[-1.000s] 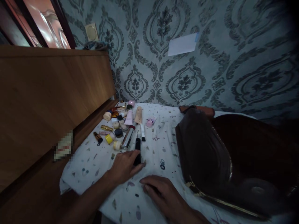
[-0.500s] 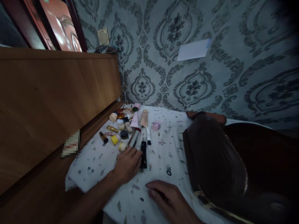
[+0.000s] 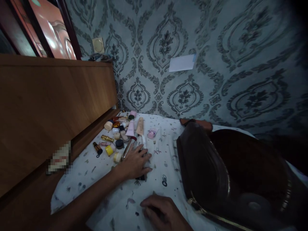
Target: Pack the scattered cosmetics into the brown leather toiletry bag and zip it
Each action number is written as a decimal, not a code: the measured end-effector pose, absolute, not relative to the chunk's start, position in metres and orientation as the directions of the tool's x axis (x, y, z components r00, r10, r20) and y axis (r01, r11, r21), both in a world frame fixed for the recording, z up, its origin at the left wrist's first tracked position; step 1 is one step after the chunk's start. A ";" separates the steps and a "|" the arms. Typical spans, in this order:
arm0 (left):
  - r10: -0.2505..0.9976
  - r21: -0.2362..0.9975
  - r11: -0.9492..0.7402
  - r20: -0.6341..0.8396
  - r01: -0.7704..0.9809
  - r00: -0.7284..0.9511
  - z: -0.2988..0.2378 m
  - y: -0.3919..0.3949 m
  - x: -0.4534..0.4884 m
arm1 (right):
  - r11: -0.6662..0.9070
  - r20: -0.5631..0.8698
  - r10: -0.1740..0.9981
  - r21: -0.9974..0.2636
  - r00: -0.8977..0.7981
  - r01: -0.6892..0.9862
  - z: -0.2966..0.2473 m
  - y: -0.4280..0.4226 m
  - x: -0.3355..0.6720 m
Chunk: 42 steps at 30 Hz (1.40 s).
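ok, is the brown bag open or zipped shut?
Open: the bag gapes, its gold zipper rows spread far apart around a dark inside.

Dark brown zippered bag (image 3: 207, 166) lying at 4 o'clock on the printed white cloth (image 3: 96, 173); wooden panel (image 3: 48, 106) standing at 9 o'clock. Clustered at 10 o'clock from the bag: yellow jar (image 3: 109, 149), gold tube (image 3: 107, 138), pink tube (image 3: 130, 128), beige tube (image 3: 140, 125), small pink case (image 3: 152, 133). White paper note (image 3: 181, 63) stuck on the patterned wallpaper (image 3: 240, 64) at 12 o'clock, with a round wall plate (image 3: 98, 45) at 11 o'clock.
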State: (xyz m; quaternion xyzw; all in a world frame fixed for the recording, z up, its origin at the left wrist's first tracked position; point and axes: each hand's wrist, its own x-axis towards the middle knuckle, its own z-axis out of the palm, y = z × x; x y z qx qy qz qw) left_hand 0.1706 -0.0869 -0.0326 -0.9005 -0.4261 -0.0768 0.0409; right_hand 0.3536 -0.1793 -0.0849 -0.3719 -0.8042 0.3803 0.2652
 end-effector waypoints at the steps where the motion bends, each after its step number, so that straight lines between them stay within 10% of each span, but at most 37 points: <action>1: 0.774 -0.020 -0.620 0.143 0.784 0.616 -0.031 -0.082 0.171 | 0.446 0.159 0.797 -0.804 -0.582 0.392 -0.090 -0.178 0.353; 23: 0.800 -0.031 -0.561 0.236 0.827 0.551 -0.030 -0.078 0.169 | 0.323 0.138 0.886 -0.869 -0.443 0.375 -0.076 -0.172 0.360; 29: 0.816 -0.014 -0.544 0.225 0.839 0.533 -0.046 -0.084 0.178 | 0.469 0.437 0.877 -0.690 -0.200 0.552 -0.081 -0.099 0.345; 42: 0.926 0.044 -0.338 0.194 0.940 0.324 -0.009 0.011 0.089 | 0.390 0.390 0.904 -0.581 -0.176 0.714 -0.100 -0.044 0.285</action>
